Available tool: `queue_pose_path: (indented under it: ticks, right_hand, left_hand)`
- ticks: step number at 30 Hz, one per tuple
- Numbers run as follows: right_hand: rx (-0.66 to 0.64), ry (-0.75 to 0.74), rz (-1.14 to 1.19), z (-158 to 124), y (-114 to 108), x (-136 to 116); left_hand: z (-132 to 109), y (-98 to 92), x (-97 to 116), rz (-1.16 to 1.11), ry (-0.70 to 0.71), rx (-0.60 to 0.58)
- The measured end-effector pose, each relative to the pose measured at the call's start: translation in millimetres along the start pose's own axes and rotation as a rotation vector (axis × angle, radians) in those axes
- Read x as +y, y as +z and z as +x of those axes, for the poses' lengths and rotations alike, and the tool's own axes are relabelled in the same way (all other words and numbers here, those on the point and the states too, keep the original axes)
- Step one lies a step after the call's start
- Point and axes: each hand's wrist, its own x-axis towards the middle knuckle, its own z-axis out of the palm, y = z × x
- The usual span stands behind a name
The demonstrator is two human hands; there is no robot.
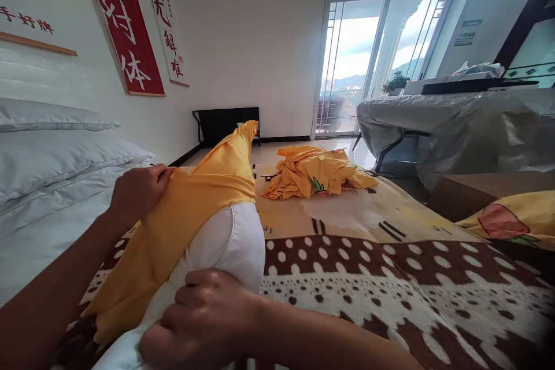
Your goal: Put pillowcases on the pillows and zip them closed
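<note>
At the lower centre of the frame, a plump white fabric pillow [238, 237] lies partly inside a plain orange-yellow cloth pillowcase [221, 179]; its rounded white end is bare, while the case covers its far side and stretches to a twisted peak near the middle of the frame. The left hand [139, 189], left of centre, has its fingers curled round the case's cloth. The right hand [206, 318], at the bottom centre, has its fingers bunched tightly on the white pillow, grasping its fabric. Beneath spreads a brown, cream and yellow patterned blanket [329, 289]. Right of the peak, a crumpled heap of orange-yellow printed cloth [314, 170] rests on the blanket. Stacked white pillows [60, 156] fill the left edge. At the right, a brown cardboard box [485, 185] stands below a plastic-draped table [403, 113].
</note>
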Motion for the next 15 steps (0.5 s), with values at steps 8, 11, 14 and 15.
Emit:
queue_pose_path:
  ticks: [8, 11, 14, 15]
  right_hand:
    - [0.054, 0.03, 0.018, -4, 5, 9]
    - [0.064, 0.022, 0.04, -4, 4, 9]
    - [0.084, 0.018, 0.038, -2, -1, 11]
    - [0.106, 0.025, 0.018, -2, -2, 12]
  left_hand:
    - [-74, 12.9, 44, 0.002, 0.532, 0.123]
    - [-89, 31.9, 51, 0.011, 0.307, -0.137]
    - [-89, 44.3, 44, -0.001, 0.191, -0.27]
    - [-88, 45.0, 42, -0.039, 0.158, -0.284]
